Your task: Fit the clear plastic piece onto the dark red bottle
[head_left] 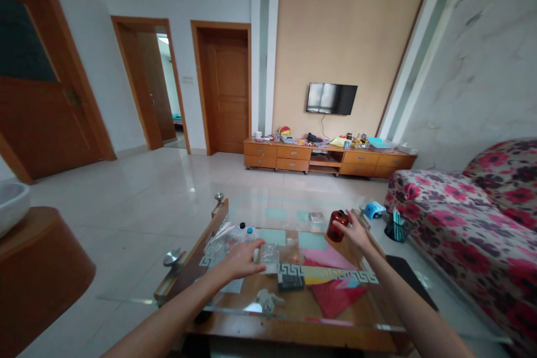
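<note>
My right hand (352, 229) grips a reddish-brown bottle (337, 230) with a short dark neck, at the far right part of the glass-topped coffee table (235, 313). Thumb and fingers lie against the bottle's right side. My left hand (243, 259) hovers over the table's middle left with thumb and forefinger apart. Just right of its fingertips stands a clear box (271, 257); whether they touch it I cannot tell. Another small clear container (316, 220) is left of the brown bottle. Behind my left hand are bottles with a black cap (242, 226) and a blue cap (250, 230).
Under the glass lie a red packet (335, 295), a black box (291, 282) and a crumpled pale item (268, 300). On the right are a blue tissue pack (375, 210), a pen holder (396, 229) and a flowered sofa (465, 229). A low cabinet (293, 155) stands beyond.
</note>
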{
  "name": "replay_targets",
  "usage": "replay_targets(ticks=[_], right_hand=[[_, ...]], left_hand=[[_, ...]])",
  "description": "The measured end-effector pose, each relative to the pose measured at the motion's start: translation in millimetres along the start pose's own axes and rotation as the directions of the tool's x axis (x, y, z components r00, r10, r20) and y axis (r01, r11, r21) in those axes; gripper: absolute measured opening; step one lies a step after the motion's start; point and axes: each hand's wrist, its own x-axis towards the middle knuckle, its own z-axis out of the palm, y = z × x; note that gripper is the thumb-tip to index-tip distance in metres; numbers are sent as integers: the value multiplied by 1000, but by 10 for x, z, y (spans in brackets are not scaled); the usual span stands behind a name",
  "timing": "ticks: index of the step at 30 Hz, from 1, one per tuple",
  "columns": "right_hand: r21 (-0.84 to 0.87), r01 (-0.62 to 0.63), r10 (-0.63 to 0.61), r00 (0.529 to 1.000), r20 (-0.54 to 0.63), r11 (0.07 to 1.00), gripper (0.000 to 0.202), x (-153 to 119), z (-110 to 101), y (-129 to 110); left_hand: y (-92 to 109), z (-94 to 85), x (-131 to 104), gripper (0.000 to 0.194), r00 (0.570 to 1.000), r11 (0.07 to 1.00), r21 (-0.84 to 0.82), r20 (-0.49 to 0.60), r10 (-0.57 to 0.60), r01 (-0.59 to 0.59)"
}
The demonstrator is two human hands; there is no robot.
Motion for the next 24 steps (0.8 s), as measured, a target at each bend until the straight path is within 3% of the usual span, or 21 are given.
replay_targets(ticks=[2,5,10,14,18,24], right_hand=[[46,-31,30,999,36,998,76,-165,84,86],[67,-42,39,998,43,997,73,-369,209,14],[89,48,-67,971,227,995,76,-588,402,-408],[129,142,-170,953,251,981,74,-786,494,-754],[162,208,-249,923,295,965,80,-913,521,-940],[146,283,-317,880,354,948,85,-935,531,-1024]], left_hand=[[31,-6,12,80,1000,999,35,3,9,-9],[82,-5,8,76,1000,999,37,1,-24,24],[100,38,-15,75,999,999,-13,-30,-32,32],[92,135,7,76,997,994,-107,-73,4,-12],[134,203,78,72,996,990,-129,-68,-57,48],[241,-29,104,67,987,983,-145,-103,-124,109]])
